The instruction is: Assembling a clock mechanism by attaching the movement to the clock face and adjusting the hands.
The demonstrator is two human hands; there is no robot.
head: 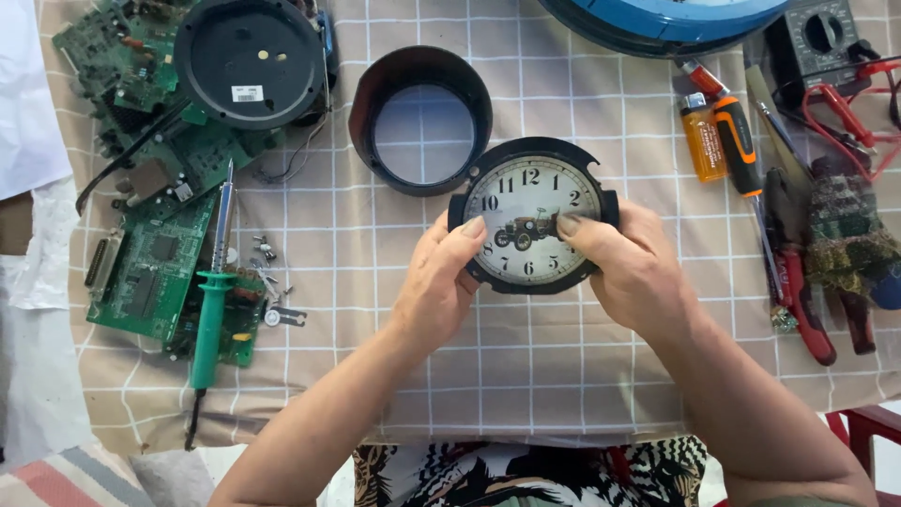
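Both my hands hold a round black clock face (pixel 531 192) with a cream dial, black numerals and a small tractor picture, lifted slightly above the checked cloth. My left hand (pixel 436 282) grips its lower left rim, thumb on the dial. My right hand (pixel 631 268) grips the lower right rim, thumb resting near the dial's centre. A black ring-shaped clock casing (pixel 361 113) lies just behind the face.
Green circuit boards (pixel 155 272) and a green-handled soldering iron (pixel 210 310) lie at left, with loose screws (pixel 266 253) and a round black back cover (pixel 249 61). At right are an orange screwdriver (pixel 737 141), red-handled pliers (pixel 802 300), a glove (pixel 845 225) and a multimeter (pixel 817 38).
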